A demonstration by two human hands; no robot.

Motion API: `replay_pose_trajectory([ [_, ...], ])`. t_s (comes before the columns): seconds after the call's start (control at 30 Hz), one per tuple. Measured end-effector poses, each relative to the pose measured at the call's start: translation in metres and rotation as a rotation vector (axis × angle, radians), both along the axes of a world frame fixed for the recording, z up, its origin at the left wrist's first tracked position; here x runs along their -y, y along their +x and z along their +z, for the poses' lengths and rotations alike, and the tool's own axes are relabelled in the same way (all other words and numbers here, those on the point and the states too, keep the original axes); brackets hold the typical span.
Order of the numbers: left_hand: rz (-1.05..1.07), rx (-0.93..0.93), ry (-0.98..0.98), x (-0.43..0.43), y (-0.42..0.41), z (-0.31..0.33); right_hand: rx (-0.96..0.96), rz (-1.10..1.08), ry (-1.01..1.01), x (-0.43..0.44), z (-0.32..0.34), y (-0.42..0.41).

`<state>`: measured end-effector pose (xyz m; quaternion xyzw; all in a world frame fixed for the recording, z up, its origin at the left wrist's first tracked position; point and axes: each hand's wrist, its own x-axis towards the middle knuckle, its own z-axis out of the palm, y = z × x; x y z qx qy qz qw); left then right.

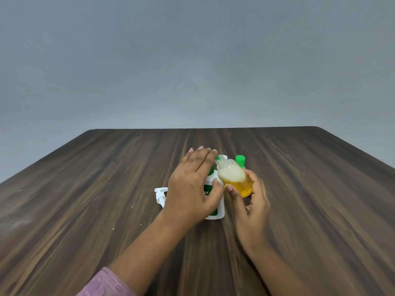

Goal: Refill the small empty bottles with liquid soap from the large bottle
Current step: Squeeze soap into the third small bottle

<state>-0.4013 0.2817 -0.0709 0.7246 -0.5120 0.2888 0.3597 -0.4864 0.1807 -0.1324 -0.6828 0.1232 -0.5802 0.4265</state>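
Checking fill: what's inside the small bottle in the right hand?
The small bottle holds amber soap at its base, pale foam above; neck uncapped. The right hand covers part of the base, so the exact level is hidden.

The right hand [252, 201] holds a small clear plastic bottle [234, 178], uncapped and tilted, amber liquid under pale foam. The left hand [192, 184] lies flat-fingered over the large white green-labelled bottle [220, 210] on the dark wooden table [310, 199]; a white pump head [159, 195] lies beside it.

Clear glossy plastic small bottle [234, 178] above a matt wood-grain table [310, 199].
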Motion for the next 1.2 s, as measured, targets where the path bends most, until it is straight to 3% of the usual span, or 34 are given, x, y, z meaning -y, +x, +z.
replay_pose_trajectory([
  [0.37,0.010,0.051,-0.019,-0.002,0.000,0.015,0.047,0.088,0.047,-0.006,0.006,0.006],
  [1.2,-0.004,0.015,-0.007,-0.003,-0.004,0.005,0.013,0.064,0.057,-0.007,0.003,0.002],
])
